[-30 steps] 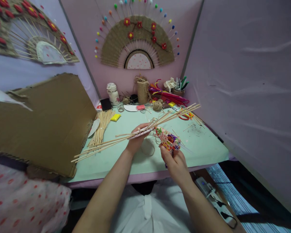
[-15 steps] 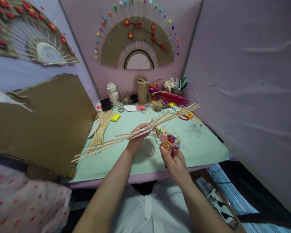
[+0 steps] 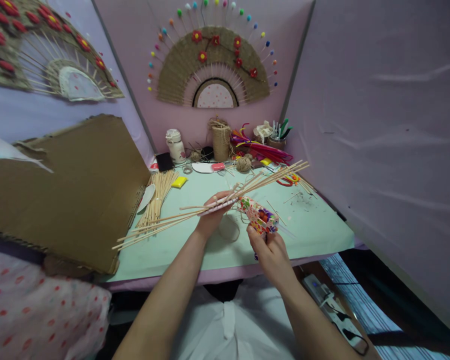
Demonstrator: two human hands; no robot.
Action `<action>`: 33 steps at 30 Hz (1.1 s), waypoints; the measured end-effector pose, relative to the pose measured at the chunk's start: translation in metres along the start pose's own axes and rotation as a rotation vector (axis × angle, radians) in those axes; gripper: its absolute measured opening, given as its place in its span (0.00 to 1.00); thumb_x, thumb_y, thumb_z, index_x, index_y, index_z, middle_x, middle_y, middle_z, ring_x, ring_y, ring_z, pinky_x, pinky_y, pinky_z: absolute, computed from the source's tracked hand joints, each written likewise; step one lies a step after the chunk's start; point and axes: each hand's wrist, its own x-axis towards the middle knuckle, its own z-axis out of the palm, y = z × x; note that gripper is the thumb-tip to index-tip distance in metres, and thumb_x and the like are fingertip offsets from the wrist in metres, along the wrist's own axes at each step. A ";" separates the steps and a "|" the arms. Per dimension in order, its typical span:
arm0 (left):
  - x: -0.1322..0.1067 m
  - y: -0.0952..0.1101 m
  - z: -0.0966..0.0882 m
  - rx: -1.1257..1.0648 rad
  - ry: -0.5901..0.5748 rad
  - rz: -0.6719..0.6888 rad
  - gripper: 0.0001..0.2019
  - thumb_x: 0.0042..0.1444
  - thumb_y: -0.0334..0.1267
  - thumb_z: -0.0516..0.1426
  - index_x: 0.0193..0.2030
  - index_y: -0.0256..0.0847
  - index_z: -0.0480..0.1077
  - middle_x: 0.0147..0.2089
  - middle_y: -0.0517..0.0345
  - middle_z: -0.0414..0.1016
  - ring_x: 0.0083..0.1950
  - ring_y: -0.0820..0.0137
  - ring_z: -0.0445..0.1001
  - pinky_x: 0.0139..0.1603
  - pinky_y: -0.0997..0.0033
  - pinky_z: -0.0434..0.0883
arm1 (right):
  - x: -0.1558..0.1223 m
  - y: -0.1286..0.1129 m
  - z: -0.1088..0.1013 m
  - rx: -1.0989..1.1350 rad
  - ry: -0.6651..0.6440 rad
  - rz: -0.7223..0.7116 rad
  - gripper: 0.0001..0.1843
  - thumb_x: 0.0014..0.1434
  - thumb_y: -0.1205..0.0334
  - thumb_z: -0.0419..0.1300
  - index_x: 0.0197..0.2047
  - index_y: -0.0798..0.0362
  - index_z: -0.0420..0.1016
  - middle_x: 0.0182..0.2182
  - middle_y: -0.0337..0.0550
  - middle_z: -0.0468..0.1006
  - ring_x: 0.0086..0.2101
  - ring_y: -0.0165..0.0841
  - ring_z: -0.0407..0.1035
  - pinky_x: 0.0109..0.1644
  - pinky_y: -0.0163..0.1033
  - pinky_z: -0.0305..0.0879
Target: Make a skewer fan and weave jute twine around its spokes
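My left hand (image 3: 212, 220) grips a fan frame made of thin wooden sticks (image 3: 272, 180), which spread out to both sides. Along the hand runs the frame's pale base piece (image 3: 221, 205), seen nearly edge-on. In my right hand (image 3: 270, 250) is a flower-patterned glue gun (image 3: 260, 215), its nozzle end at the base piece by the sticks. The exact contact at the tip is too small to make out. Twine hangs in loops below the frame, near the glue gun.
A bundle of sticks (image 3: 157, 195) lies at the left beside a cardboard sheet (image 3: 71, 185). Along the back stand a white jar (image 3: 175, 146), a twine spool (image 3: 221, 142) and a twine ball (image 3: 243, 163). Orange-handled scissors (image 3: 285, 181) lie right. A finished fan (image 3: 213, 65) hangs on the wall.
The hands, the glue gun and the stick frame hold almost the same position. The whole view has shifted very slightly.
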 end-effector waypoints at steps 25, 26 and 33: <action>0.000 -0.002 -0.002 0.016 -0.066 0.053 0.17 0.48 0.40 0.62 0.47 0.47 0.73 0.49 0.56 0.77 0.55 0.59 0.72 0.59 0.55 0.66 | -0.003 0.004 0.003 -0.017 0.021 -0.044 0.22 0.60 0.44 0.50 0.24 0.51 0.67 0.16 0.37 0.63 0.22 0.33 0.57 0.28 0.38 0.54; 0.000 -0.002 -0.002 -0.005 -0.079 0.059 0.17 0.49 0.40 0.62 0.47 0.47 0.73 0.49 0.55 0.77 0.55 0.59 0.72 0.59 0.55 0.66 | -0.004 0.004 0.003 -0.016 0.008 -0.030 0.22 0.60 0.44 0.50 0.24 0.51 0.67 0.16 0.37 0.63 0.22 0.32 0.57 0.28 0.37 0.53; -0.001 0.000 -0.002 -0.018 -0.096 0.038 0.16 0.49 0.38 0.62 0.46 0.47 0.73 0.50 0.56 0.76 0.55 0.60 0.72 0.59 0.57 0.67 | -0.007 -0.003 0.005 -0.006 0.009 -0.019 0.20 0.61 0.47 0.50 0.31 0.54 0.72 0.25 0.42 0.73 0.28 0.34 0.64 0.32 0.36 0.58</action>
